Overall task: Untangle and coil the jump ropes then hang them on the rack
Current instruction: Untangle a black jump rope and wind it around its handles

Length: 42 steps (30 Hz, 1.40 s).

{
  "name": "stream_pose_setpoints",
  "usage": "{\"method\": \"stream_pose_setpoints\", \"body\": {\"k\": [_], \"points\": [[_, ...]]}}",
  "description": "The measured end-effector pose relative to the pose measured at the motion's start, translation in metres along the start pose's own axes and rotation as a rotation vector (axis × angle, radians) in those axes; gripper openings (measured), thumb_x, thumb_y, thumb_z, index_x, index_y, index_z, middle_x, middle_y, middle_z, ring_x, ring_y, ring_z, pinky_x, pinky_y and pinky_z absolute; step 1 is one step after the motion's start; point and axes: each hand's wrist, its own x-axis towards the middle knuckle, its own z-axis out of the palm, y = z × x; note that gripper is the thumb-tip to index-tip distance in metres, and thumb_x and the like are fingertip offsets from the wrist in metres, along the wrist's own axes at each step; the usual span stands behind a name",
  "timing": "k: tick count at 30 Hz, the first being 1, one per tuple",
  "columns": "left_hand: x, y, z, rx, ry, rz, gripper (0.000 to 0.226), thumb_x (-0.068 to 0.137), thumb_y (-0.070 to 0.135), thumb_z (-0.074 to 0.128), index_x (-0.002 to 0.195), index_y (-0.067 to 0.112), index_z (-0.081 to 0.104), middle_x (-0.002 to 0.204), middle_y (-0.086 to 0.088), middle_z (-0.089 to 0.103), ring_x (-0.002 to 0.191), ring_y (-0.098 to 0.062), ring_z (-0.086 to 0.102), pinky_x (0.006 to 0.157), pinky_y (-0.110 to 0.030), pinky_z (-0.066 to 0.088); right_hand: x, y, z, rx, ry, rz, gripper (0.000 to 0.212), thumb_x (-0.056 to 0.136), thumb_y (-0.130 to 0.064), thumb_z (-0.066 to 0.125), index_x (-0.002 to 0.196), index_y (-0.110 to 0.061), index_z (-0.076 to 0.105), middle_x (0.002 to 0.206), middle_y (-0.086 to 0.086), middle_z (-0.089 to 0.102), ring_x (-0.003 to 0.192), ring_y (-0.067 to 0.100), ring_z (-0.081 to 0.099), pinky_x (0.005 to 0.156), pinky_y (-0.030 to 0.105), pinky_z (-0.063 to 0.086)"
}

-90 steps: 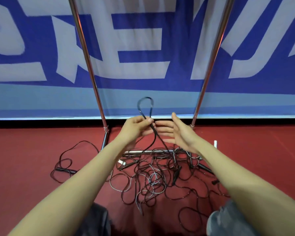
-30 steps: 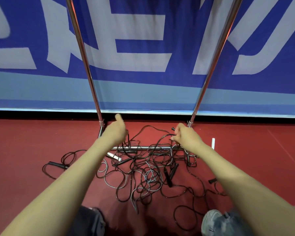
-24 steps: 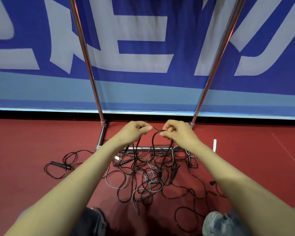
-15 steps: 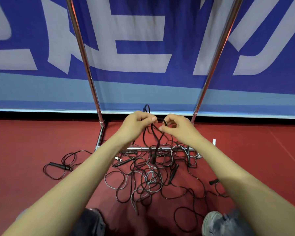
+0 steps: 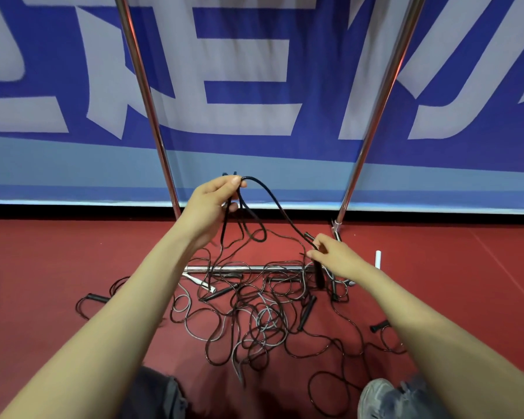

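The left hand is raised above the floor, with its thumb and curled fingers pinching several strands of a black rope gathered at the fingertips. From that pinch one strand arcs up and over, then slopes down to the right into the right hand. The other strands drop from the left hand towards the floor. The right hand sits lower and nearer, thumb and forefinger closed on the rope's lower end, where a black handle runs down past the fingers; its remaining fingers are loosely curled.

Below and between both hands, the tangle of jump ropes lies spread on the red floor, black and grey cords looped over one another with several black handles among them. The held rope's hanging strands lead down into this pile. The pile's far edge lies over the base bar of the rack, whose two chrome uprights rise to the left and right of the hands.

One loop with a black grip trails off the tangle's left, another black grip lies to its right, and a white handle lies on the floor just right of the right hand. Behind the rack hangs a blue and white banner. The person's knees in jeans show at the near edge.
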Motion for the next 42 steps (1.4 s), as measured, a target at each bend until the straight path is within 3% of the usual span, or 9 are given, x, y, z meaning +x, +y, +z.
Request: {"method": "stream_pose_setpoints", "body": {"k": [5, 9, 13, 18, 23, 28, 33, 37, 42], "points": [[0.006, 0.001, -0.009, -0.086, 0.065, -0.002, 0.02, 0.098, 0.025, 0.052, 0.092, 0.012, 0.066, 0.064, 0.013, 0.052, 0.061, -0.006, 0.042, 0.064, -0.02, 0.032, 0.002, -0.011, -0.004, 0.257, 0.222, 0.087, 0.03, 0.101, -0.042, 0.04, 0.102, -0.012, 0.044, 0.078, -0.004, 0.056, 0.064, 0.01, 0.046, 0.055, 0.026, 0.031], [0.007, -0.01, -0.009, 0.044, 0.04, -0.058, 0.021, 0.098, 0.022, 0.054, 0.084, 0.013, 0.067, 0.073, 0.002, 0.049, 0.061, -0.009, 0.041, 0.061, -0.02, 0.034, 0.008, -0.014, -0.01, 0.736, 0.331, 0.13, 0.037, 0.104, -0.037, 0.034, 0.081, -0.011, 0.048, 0.068, 0.008, 0.061, 0.067, 0.024, 0.066, 0.06, 0.028, 0.044], [0.007, -0.02, -0.007, 0.168, 0.088, -0.124, 0.018, 0.096, 0.023, 0.057, 0.083, 0.014, 0.068, 0.077, 0.0, 0.052, 0.066, -0.011, 0.04, 0.063, -0.02, 0.036, 0.005, -0.02, -0.018, 0.577, 0.304, 0.18, 0.033, 0.099, -0.034, 0.046, 0.082, -0.006, 0.05, 0.065, 0.007, 0.055, 0.06, 0.023, 0.06, 0.079, 0.04, 0.05], [0.008, -0.027, -0.009, 0.262, 0.108, -0.167, 0.017, 0.095, 0.023, 0.058, 0.082, 0.015, 0.066, 0.087, 0.0, 0.06, 0.077, -0.012, 0.045, 0.067, -0.016, 0.036, 0.002, -0.029, -0.023, 0.453, 0.14, 0.221, 0.035, 0.089, -0.006, 0.049, 0.118, -0.005, 0.029, 0.082, 0.007, 0.047, 0.069, 0.016, 0.045, 0.064, 0.032, 0.041], [0.008, -0.032, -0.006, 0.268, 0.11, -0.159, 0.015, 0.094, 0.021, 0.06, 0.084, 0.012, 0.066, 0.08, 0.003, 0.06, 0.068, -0.009, 0.043, 0.066, -0.019, 0.036, -0.006, -0.033, -0.035, 0.667, 0.22, -0.057, 0.032, 0.094, -0.008, 0.058, 0.125, -0.013, 0.052, 0.113, 0.008, 0.064, 0.097, 0.02, 0.064, 0.098, 0.035, 0.048], [0.008, -0.036, 0.003, 0.572, 0.064, -0.144, 0.016, 0.093, 0.029, 0.062, 0.104, 0.018, 0.064, 0.087, 0.004, 0.06, 0.072, -0.01, 0.053, 0.071, -0.024, 0.038, -0.014, -0.045, -0.038, 0.415, 0.282, -0.12, 0.045, 0.1, -0.033, 0.045, 0.144, -0.031, 0.034, 0.071, 0.004, 0.056, 0.059, 0.016, 0.054, 0.059, 0.03, 0.049], [0.002, -0.046, 0.009, 1.156, 0.065, -0.179, 0.052, 0.089, -0.007, 0.04, 0.139, 0.006, 0.031, 0.13, -0.028, 0.035, 0.064, -0.028, 0.044, 0.069, -0.034, 0.036, -0.012, -0.042, -0.03, 0.22, 0.157, -0.003, 0.033, 0.099, -0.018, 0.044, 0.13, -0.01, 0.037, 0.095, 0.014, 0.063, 0.07, 0.024, 0.06, 0.063, 0.034, 0.049], [0.004, -0.052, 0.006, 1.083, 0.059, -0.019, 0.039, 0.089, -0.008, 0.039, 0.127, -0.004, 0.03, 0.079, -0.013, 0.057, 0.065, -0.027, 0.049, 0.057, -0.035, 0.035, -0.017, -0.047, -0.033, 0.344, 0.199, -0.084, 0.055, 0.099, -0.028, 0.049, 0.148, -0.036, 0.024, 0.083, 0.004, 0.06, 0.057, 0.015, 0.053, 0.05, 0.024, 0.046], [0.0, -0.039, 0.017, 0.73, -0.074, 0.114, 0.011, 0.094, 0.002, 0.052, 0.101, 0.008, 0.046, 0.082, -0.008, 0.07, 0.064, -0.011, 0.059, 0.07, -0.025, 0.047, -0.023, -0.06, -0.028, 0.553, 0.074, -0.161, 0.08, 0.088, -0.016, 0.069, 0.146, -0.045, 0.022, 0.079, 0.007, 0.05, 0.052, 0.015, 0.044, 0.044, 0.022, 0.038]]}}
